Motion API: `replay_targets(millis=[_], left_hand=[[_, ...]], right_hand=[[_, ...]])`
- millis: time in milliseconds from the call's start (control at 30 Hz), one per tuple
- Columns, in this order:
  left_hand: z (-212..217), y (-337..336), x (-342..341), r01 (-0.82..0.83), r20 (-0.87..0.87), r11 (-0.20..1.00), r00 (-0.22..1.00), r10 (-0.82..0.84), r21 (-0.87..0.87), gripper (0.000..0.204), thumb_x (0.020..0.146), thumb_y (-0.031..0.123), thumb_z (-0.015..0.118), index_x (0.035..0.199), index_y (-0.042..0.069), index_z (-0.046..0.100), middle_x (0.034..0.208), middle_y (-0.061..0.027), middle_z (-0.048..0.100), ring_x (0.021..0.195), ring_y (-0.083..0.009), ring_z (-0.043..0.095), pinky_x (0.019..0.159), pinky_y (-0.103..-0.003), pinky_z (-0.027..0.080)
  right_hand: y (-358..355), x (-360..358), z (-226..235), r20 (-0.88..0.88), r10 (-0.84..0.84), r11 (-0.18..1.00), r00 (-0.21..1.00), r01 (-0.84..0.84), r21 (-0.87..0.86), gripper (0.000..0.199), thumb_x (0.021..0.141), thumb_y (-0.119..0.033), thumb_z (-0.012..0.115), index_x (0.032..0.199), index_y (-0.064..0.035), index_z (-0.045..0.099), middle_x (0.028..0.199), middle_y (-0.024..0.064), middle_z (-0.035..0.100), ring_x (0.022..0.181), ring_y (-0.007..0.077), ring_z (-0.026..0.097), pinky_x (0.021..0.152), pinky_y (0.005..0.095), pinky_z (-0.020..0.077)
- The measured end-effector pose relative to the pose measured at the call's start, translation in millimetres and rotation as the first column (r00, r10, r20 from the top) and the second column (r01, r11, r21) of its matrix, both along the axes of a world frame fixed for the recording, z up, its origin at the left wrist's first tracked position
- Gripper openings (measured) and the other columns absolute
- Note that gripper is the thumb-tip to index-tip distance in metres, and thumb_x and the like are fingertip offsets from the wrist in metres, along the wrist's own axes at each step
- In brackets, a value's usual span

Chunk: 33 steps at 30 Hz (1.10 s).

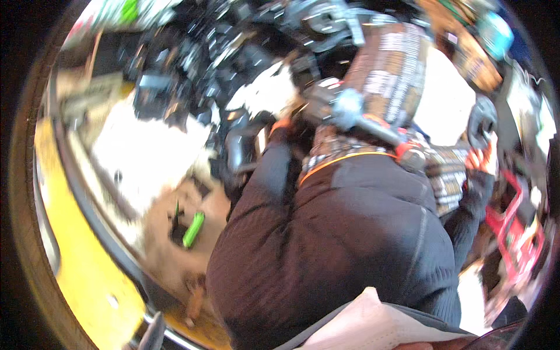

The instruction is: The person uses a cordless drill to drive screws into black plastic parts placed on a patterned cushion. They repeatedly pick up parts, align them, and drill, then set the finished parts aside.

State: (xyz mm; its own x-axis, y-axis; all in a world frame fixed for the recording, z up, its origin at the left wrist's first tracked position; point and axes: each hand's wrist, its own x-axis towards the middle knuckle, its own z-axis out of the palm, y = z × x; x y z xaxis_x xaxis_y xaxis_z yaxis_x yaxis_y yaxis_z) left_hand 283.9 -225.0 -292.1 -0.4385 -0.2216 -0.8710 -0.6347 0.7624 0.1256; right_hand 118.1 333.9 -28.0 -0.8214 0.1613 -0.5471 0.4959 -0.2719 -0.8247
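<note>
Motion blurs much of the head view. My left hand [282, 126] reaches from a dark sleeve to the back end of a long power tool [373, 127]; its fingers are mostly hidden, and I cannot tell whether they grip it. The tool has a dark body, a grey-blue middle and a red-and-grey end, and lies slantwise over the patterned cloth [394, 76] on my legs. Out to the right, my right hand [482, 157] has its fingers closed at the lower edge of a dark ring-shaped part [483, 121], held beside a white patch.
Many dark plastic and metal parts [198, 52] are heaped ahead. White sacking [143, 149] lies left, near a bright green handle [193, 229] on brown ground. A yellow curved panel [81, 233] borders the left side. A red plastic frame [519, 233] lies right, a turquoise container [494, 34] far right.
</note>
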Motion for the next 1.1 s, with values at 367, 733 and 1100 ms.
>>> replay_targets(millis=[367, 733, 1100], left_hand=[[5, 16, 31, 0.234, -0.131, 0.94, 0.953, -0.272, -0.246, 0.065, 0.067, 0.035, 0.073, 0.119, 0.013, 0.041, 0.101, -0.0177, 0.059, 0.092, -0.0319, 0.054, 0.082, -0.041, 0.046], [26, 0, 9, 0.283, -0.115, 0.921, 0.939, -0.323, -0.267, 0.035, 0.072, 0.029, 0.07, 0.094, 0.006, 0.056, 0.086, -0.0136, 0.062, 0.075, -0.025, 0.055, 0.071, -0.04, 0.047], [370, 5, -222, 0.0, -0.939, 0.939, -0.012, -0.344, -0.344, 0.03, 0.082, 0.028, 0.064, 0.099, 0.002, 0.066, 0.084, -0.0132, 0.068, 0.069, -0.0247, 0.064, 0.067, -0.036, 0.05]], right_hand=[[-7, -6, 10, 0.189, -0.365, 0.714, 0.912, 0.405, -0.571, 0.039, 0.087, -0.036, 0.059, 0.06, -0.0153, 0.04, 0.046, -0.006, 0.028, 0.034, 0.007, 0.023, 0.034, 0.0214, 0.0195], [39, 29, -21, 0.275, -0.489, 0.612, 0.828, 0.55, -0.568, 0.041, 0.084, -0.035, 0.064, 0.06, -0.013, 0.04, 0.045, -0.0049, 0.03, 0.033, 0.0067, 0.024, 0.032, 0.0221, 0.0191], [32, 2, -35, 0.187, -0.498, 0.653, 0.847, 0.508, -0.562, 0.041, 0.082, -0.034, 0.066, 0.057, -0.0137, 0.041, 0.042, -0.0049, 0.031, 0.032, 0.007, 0.023, 0.03, 0.022, 0.0191]])
